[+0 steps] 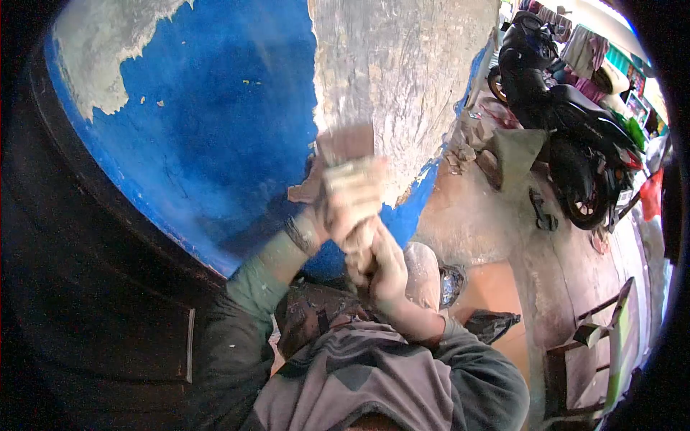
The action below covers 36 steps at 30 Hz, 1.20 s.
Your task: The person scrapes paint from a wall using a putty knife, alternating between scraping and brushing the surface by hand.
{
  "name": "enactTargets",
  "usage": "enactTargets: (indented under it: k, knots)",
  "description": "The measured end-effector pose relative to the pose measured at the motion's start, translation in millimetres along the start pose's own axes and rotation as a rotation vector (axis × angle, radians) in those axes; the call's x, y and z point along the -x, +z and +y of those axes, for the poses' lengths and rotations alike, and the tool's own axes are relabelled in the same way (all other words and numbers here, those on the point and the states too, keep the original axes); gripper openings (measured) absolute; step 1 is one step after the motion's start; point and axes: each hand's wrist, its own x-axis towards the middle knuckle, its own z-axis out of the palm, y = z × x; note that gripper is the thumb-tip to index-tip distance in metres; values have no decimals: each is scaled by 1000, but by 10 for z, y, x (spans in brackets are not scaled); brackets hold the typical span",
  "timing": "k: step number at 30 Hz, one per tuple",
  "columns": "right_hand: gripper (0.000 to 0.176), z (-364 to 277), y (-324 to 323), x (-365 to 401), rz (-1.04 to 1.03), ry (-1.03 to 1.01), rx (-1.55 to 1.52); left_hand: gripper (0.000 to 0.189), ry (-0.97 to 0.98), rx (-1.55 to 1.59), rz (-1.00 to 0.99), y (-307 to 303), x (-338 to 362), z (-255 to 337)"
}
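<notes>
A wide flat scraper (348, 142), blurred by motion, has its blade against the wall where blue paint meets a bare, scratched patch (402, 79). My left hand (352, 197), with a dark band at its wrist, is wrapped round the tool close to the blade. Below it, my right hand (387, 269) is closed round the lower part of the handle. The fingers hide most of the handle. Blue paint (223, 108) with ragged edges covers the wall to the left, and another bare patch shows at the upper left.
A dark door (108, 287) stands at the left. At the right are a parked black motorcycle (568, 115), rubble (463, 152) by the wall base, a black plastic bag (492, 325) and a frame-like object (618, 345) on the floor.
</notes>
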Motion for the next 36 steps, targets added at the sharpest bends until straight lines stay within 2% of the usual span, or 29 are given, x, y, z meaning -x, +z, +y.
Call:
enactTargets:
  k: [1, 4, 7, 8, 10, 12, 13, 17, 20, 21, 26, 28, 30, 32, 33, 36]
  knots:
    - [41, -169, 220, -42, 126, 68, 72, 20, 34, -16, 20, -85, -155, -47]
    - [36, -179, 303, -17, 126, 44, 42, 23, 43, -4, -87, -161, -198, -50]
    - [37, 250, 22, 99, 181, -39, 166, 23, -22, 50, -29, 59, 266, 85]
    - [38, 288, 33, 83, 200, -70, 220, 23, -48, 83, -7, 65, 233, 119]
    - [41, 234, 42, 83, 146, -45, 133, 23, 4, 8, -2, -30, 94, 15]
    - [46, -51, 316, 86, 102, 37, -55, 23, -4, 51, -20, -152, -59, 34]
    - [43, -63, 412, 88, 174, 55, -103, 23, -3, 83, -42, -184, -97, 30]
    - [39, 176, 158, 105, 100, -7, 57, 23, -1, 45, 5, -46, 112, 100]
    - [39, 125, 176, 20, 117, -18, 70, 23, 2, 1, -24, -99, 47, -2]
    - [40, 35, 250, -15, 75, 11, -84, 24, 20, 25, -27, -162, -98, -39]
    - [40, 55, 191, 1, 39, 33, -24, 29, 4, -35, -130, -180, -60, 21]
    - [38, 191, 109, 67, 105, -53, 95, 28, -26, 44, -41, -44, 112, 42]
    - [38, 94, 175, -28, 77, -61, 89, 28, -28, 45, -84, -107, 33, 0]
    - [38, -97, 306, -126, 31, -53, 85, 25, 55, -49, -86, -261, -241, -139]
    - [36, -184, 439, -137, 124, 31, -51, 23, 105, -24, -38, -265, -335, -183]
    - [34, -144, 441, -70, 117, 14, 45, 23, 50, -25, -83, -296, -252, -89]
